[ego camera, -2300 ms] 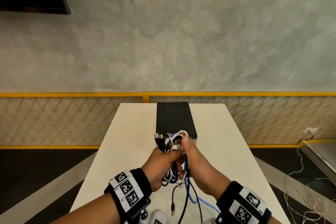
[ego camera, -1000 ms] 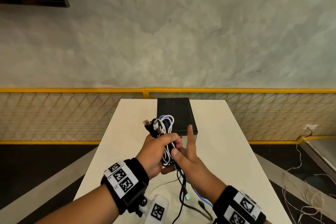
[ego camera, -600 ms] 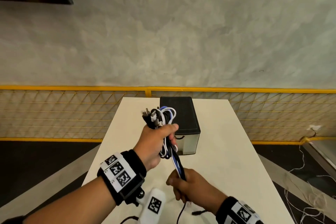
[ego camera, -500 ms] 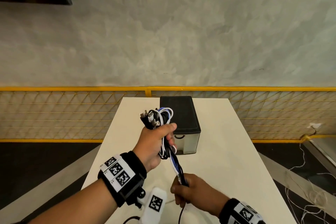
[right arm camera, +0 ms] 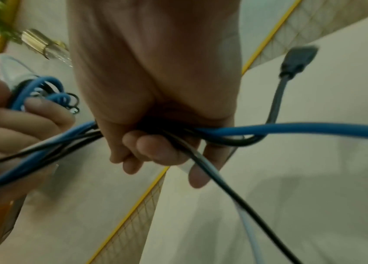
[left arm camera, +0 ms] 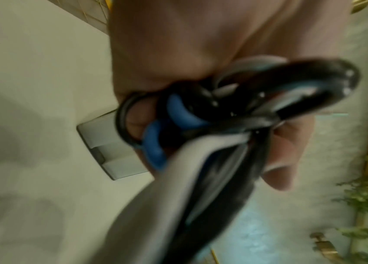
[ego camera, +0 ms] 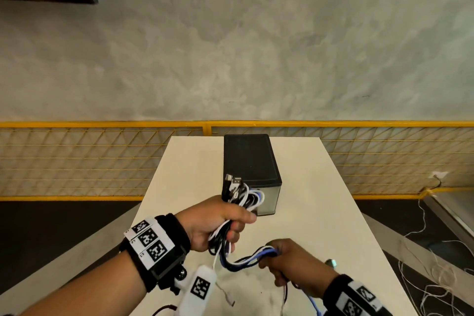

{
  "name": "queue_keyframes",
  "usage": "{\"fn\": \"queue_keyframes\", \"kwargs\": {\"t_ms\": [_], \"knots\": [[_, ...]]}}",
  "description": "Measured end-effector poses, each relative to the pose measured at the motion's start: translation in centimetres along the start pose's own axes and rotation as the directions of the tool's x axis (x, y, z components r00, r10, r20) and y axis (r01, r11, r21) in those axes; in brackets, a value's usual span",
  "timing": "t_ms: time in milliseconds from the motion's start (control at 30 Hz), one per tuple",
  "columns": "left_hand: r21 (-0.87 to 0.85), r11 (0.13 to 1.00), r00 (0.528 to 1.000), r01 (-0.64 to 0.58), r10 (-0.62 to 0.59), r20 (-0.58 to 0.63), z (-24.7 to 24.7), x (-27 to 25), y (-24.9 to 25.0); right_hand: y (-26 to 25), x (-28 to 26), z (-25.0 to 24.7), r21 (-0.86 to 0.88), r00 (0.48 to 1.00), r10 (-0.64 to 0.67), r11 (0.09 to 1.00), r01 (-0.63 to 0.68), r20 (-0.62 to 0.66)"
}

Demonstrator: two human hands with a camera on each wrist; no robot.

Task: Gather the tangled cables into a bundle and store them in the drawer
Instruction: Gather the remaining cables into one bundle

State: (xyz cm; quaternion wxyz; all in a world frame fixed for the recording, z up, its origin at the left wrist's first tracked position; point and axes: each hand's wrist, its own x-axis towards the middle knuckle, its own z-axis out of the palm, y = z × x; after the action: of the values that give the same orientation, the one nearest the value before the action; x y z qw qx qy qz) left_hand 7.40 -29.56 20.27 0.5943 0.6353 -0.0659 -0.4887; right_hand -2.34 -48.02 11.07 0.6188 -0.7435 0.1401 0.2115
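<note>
My left hand (ego camera: 218,220) grips a looped bundle of black, white and blue cables (ego camera: 242,194) above the white table (ego camera: 320,200), plug ends sticking up. The same bundle (left arm camera: 200,128) fills the left wrist view, blurred. The loose tails (ego camera: 246,260) sag from that fist to my right hand (ego camera: 292,261), which is closed round them lower and to the right. In the right wrist view the right hand (right arm camera: 155,142) holds blue and black cables (right arm camera: 291,129), and a black plug (right arm camera: 298,60) trails off. The small black-topped drawer unit (ego camera: 250,161) stands behind the bundle; its front is partly hidden.
A yellow mesh railing (ego camera: 77,159) runs behind the table before a grey wall. Thin white wires (ego camera: 431,264) lie on the floor at the right. A small white connector (ego camera: 228,296) lies on the table near its front edge.
My left hand has dropped lower and nearer with the bundle. My right hand has slid along the tails out to the right, so they now run sideways between the hands.
</note>
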Motion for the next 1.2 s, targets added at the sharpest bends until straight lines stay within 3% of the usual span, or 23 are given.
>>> {"fn": "queue_keyframes", "kwargs": {"t_ms": [133, 267, 367, 500, 567, 667, 800, 967, 1067, 1200], "knots": [[0.004, 1.000, 1.000, 0.016, -0.016, -0.026, 0.2, 0.3, -1.2, -1.9, -0.6, -1.9, -0.151, 0.998, -0.066, 0.987, 0.063, -0.013], [-0.050, 0.985, 0.979, -0.164, 0.156, -0.132, 0.4, 0.7, -0.5, -3.7, -2.0, -3.8, -0.479, 0.974, 0.030, 0.874, 0.083, 0.224], [-0.081, 0.944, 0.937, -0.319, 0.301, -0.179, 1.0, 1.2, -0.1, -4.7, -2.9, -2.0, -0.378, 0.961, -0.094, 0.906, 0.191, 0.261], [-0.110, 0.924, 0.917, -0.365, 0.337, -0.214, 1.8, 1.5, -0.7, -4.5, -2.1, 1.7, -0.181, 0.936, -0.296, 0.926, 0.330, 0.190], [-0.177, 0.916, 0.924, -0.361, 0.324, -0.204, 1.8, 1.3, -0.6, -4.2, -1.8, 2.5, -0.204, 0.936, -0.321, 0.916, 0.345, 0.143], [-0.208, 0.922, 0.943, -0.326, 0.301, -0.143, 1.6, 0.6, -0.2, -4.1, -1.7, 2.8, -0.315, 0.943, -0.274, 0.892, 0.323, 0.191], [-0.058, 0.990, 0.992, -0.125, 0.126, 0.008, 1.1, -0.3, 0.4, -4.4, -1.5, 2.2, -0.452, 0.958, -0.242, 0.845, 0.285, 0.152], [0.106, 0.991, 0.997, 0.077, -0.079, 0.016, -0.2, -0.3, -1.1, -5.7, -1.4, 0.8, -0.694, 0.922, -0.384, 0.653, 0.302, 0.041], [0.078, 0.992, 0.994, 0.096, -0.099, 0.036, -0.1, -0.2, -2.2, -6.3, -1.4, 1.0, -0.740, 0.910, -0.413, 0.601, 0.302, 0.036], [0.078, 0.995, 0.998, 0.058, -0.060, 0.026, 0.6, -0.1, -2.6, -5.8, -0.9, 1.1, -0.739, 0.899, -0.438, 0.614, 0.278, -0.025]]}}
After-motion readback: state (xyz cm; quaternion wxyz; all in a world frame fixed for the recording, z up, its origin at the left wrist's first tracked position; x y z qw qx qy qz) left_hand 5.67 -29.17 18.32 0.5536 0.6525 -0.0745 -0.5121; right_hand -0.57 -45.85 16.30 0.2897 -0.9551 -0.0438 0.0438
